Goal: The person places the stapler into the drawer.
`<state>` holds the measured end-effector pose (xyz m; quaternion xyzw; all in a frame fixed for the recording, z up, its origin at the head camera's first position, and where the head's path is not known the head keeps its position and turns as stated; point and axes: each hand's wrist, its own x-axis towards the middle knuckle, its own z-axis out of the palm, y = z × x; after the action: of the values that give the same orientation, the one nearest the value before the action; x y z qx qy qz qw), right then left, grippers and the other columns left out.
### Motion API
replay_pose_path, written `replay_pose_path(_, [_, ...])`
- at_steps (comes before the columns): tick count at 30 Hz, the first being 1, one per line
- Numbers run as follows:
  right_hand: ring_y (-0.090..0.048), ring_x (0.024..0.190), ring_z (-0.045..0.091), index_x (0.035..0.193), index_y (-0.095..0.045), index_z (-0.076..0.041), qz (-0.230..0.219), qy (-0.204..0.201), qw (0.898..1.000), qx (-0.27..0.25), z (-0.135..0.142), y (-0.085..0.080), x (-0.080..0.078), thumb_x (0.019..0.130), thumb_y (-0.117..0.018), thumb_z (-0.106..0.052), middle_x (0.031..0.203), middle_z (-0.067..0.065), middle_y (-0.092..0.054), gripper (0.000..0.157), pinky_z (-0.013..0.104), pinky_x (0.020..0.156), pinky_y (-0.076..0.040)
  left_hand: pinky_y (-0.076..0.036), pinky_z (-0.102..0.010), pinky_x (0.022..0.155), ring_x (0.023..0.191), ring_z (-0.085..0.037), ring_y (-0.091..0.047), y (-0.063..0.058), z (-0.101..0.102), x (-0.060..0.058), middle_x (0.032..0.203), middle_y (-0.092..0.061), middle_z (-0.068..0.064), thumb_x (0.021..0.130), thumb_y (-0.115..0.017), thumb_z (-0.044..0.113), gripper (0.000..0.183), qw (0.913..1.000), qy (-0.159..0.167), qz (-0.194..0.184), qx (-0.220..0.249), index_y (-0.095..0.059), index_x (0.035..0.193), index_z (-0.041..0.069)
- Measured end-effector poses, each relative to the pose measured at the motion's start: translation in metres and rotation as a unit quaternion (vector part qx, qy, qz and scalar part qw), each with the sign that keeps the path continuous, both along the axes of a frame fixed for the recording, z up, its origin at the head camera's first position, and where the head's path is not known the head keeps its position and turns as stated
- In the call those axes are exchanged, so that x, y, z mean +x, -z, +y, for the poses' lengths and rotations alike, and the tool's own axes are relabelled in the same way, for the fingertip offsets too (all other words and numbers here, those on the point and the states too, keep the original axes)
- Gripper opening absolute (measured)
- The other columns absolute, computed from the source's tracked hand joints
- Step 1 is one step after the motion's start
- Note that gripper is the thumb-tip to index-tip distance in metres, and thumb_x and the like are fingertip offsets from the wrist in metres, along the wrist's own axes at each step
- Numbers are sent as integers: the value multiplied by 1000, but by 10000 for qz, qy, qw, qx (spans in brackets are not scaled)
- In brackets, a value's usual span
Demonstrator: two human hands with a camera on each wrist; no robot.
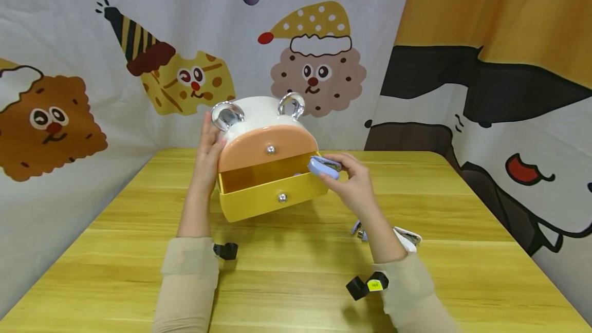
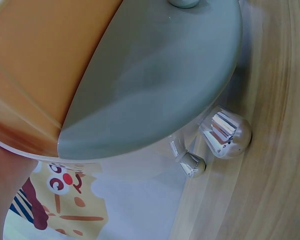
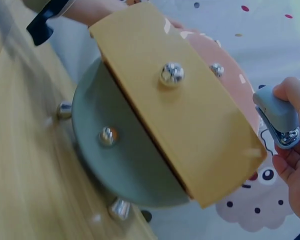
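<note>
A small round-topped drawer cabinet (image 1: 256,109) with shiny silver ears stands in front of me. Its yellow drawer (image 1: 259,202) is pulled out, below a closed orange drawer (image 1: 250,150); a green drawer (image 2: 155,85) at the bottom is closed. A small purplish thing lies partly hidden inside the yellow drawer. Against the cabinet's left side rests my left hand (image 1: 205,161), fingers fairly straight and thumb near the front edge. My right hand (image 1: 353,184) pinches a small blue stapler (image 1: 322,167) between thumb and fingers at the yellow drawer's right end.
On the wooden table (image 1: 277,281), partly behind my right forearm, lie a purple stapler (image 1: 356,228) and a white stapler (image 1: 407,240). Silver feet (image 3: 120,209) support the cabinet. A cartoon-printed cloth (image 1: 185,14) hangs behind the table.
</note>
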<state>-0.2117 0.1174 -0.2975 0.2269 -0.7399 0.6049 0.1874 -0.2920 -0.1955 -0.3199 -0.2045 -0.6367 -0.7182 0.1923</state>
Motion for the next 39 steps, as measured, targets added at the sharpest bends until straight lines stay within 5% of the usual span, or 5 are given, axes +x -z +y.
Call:
replay_pose_path(10, [-52,92,24,111,-65,10,618,229,9978,111,-24,-8,1,77,-73,7,105,22,-62,34,40,82,-45,-23,-36,112,137,-25,-29,-2,2,1,150,-32,-16,99,-42,11,68,10000,42,15,48,-7,155,25])
replay_pose_path(16, [-52,92,27,111,-65,9,609,270,9976,179,-34,-2,-9,77,-75,6,106,22,-62,36,30,77,-43,-23,-38,112,136,-25,-30,-1,1,0,150,-31,-15,99,-43,13,68,10000,-17,-92,-31,-8,155,28])
replay_pose_path(21, [-54,95,29,114,-66,4,634,218,9976,159,-38,19,-32,76,-79,-1,110,18,-62,40,37,80,-45,-22,-38,112,136,-25,-29,-2,1,1,151,-31,-14,99,-43,14,68,10000,-8,-89,-35,-9,155,30])
replay_pose_path(33, [-56,95,18,115,-69,-6,638,301,9964,467,-46,22,-33,78,-80,-13,112,5,-64,39,32,76,-51,-23,-39,111,136,-26,-29,-1,1,0,151,-30,-15,99,-43,13,68,10000,47,-19,0,-8,155,29])
replay_pose_path(39, [-56,103,18,118,-67,-7,502,461,9950,734,-50,23,-32,80,-79,-19,115,4,-63,42,35,85,-48,-23,-40,112,137,-26,-29,0,1,0,151,-29,-15,99,-43,13,68,10000,47,-25,1,-8,155,30])
